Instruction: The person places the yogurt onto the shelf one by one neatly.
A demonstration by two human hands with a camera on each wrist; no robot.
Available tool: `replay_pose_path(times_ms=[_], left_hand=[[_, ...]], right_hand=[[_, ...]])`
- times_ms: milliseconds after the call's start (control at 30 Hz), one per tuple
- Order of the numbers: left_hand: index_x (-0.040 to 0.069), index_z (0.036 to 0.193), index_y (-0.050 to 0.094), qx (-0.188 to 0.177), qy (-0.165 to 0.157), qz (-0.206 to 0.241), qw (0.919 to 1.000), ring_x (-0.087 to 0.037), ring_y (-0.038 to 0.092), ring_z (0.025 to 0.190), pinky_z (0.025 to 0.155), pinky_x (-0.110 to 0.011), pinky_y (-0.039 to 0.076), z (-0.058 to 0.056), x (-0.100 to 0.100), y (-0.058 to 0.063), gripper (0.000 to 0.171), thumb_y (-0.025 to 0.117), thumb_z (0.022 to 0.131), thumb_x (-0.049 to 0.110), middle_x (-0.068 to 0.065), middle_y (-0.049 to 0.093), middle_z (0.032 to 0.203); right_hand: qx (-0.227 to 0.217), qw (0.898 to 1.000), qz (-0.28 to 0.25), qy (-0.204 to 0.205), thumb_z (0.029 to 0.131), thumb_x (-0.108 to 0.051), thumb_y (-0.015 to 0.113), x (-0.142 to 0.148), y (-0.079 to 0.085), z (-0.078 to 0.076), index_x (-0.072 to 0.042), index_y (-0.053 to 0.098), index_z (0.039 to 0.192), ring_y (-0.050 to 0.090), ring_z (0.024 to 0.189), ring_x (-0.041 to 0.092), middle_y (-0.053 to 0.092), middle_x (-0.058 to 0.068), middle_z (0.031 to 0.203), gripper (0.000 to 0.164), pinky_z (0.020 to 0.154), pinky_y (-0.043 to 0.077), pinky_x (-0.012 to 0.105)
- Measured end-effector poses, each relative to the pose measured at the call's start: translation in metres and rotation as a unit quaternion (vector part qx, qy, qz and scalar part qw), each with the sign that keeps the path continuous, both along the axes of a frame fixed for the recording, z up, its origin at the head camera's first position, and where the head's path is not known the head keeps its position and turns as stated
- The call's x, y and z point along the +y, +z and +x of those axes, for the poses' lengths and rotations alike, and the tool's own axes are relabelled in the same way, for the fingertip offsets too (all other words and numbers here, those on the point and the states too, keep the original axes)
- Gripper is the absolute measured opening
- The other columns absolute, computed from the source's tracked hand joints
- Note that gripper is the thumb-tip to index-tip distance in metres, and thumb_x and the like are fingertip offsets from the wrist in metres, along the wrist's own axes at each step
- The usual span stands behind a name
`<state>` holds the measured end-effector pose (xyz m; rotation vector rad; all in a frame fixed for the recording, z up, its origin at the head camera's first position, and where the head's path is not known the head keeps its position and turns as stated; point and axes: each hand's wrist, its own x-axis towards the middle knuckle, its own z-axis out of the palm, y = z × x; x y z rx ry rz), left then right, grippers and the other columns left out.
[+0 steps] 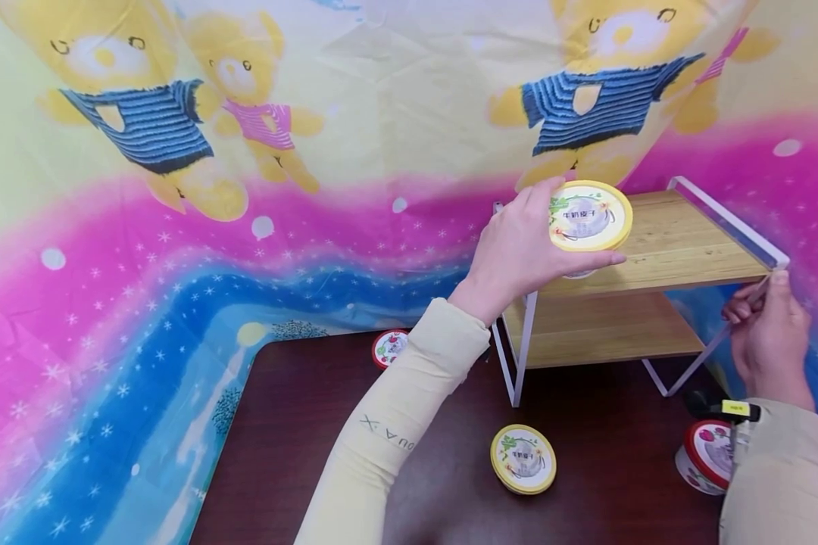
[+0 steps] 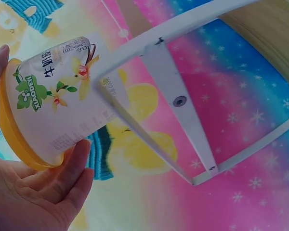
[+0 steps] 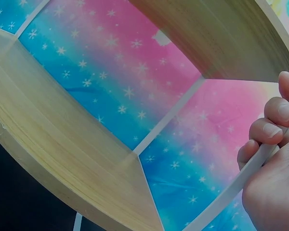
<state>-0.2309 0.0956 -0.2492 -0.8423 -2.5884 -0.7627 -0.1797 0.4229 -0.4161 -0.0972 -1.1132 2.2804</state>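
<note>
My left hand grips a tub with a yellow lid, raised at the left end of the two-tier shelf's upper wooden board. In the left wrist view the tub's white side shows a flower print, with fingers curled round the lid end. My right hand holds the white metal frame at the shelf's front right corner. Up close in the right wrist view, its fingers wrap round the white bar. Whether the tub touches the board cannot be told.
On the dark red table stand another yellow-lidded tub, a red-lidded tub beside my right sleeve, and a red-lidded one partly behind my left arm. The shelf's lower board lies beneath. A bear-printed cloth hangs behind.
</note>
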Motion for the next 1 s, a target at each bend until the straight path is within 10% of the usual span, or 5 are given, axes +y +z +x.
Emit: replay_pose_path(times_ms=[1000], left_hand=[[0.024, 0.152, 0.044, -0.030, 0.030, -0.005, 0.9991, -0.002, 0.053, 0.107, 0.084, -0.019, 0.047, -0.010, 0.015, -0.016, 0.110, 0.074, 0.064, 0.083, 0.012, 0.057, 0.127]], right_hand=[[-0.007, 1.000, -0.004, -0.007, 0.101, -0.034, 0.060, -0.001, 0.000, -0.001, 0.010, 0.054, 0.085, 0.029, 0.061, 0.018, 0.040, 0.008, 0.073, 0.048, 0.056, 0.026, 0.027]])
